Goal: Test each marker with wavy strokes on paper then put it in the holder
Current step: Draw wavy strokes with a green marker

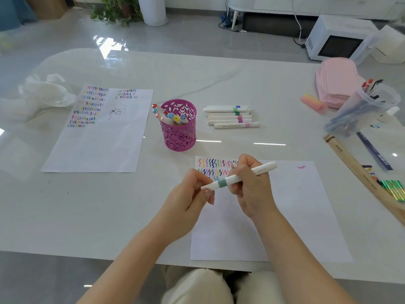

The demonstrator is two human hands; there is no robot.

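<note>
I hold a white marker with a grey-green band [221, 183] level above the test paper [285, 216]. My left hand [192, 198] pinches its left end, where the cap is. My right hand [252, 185] grips the barrel right of the band. Rows of coloured wavy strokes [214, 166] fill the paper's top left, partly hidden by my hands. The pink cut-out holder [178, 137] stands beyond the paper and has several markers in it. A pile of several white markers [230, 116] lies to its right.
A used sheet covered in strokes [98, 132] lies to the left, with a crumpled white bag [43, 93] behind it. At the right are a pink pouch [337, 80], a clear tub of pens [363, 108], a wooden box [359, 172] and green pens [394, 189].
</note>
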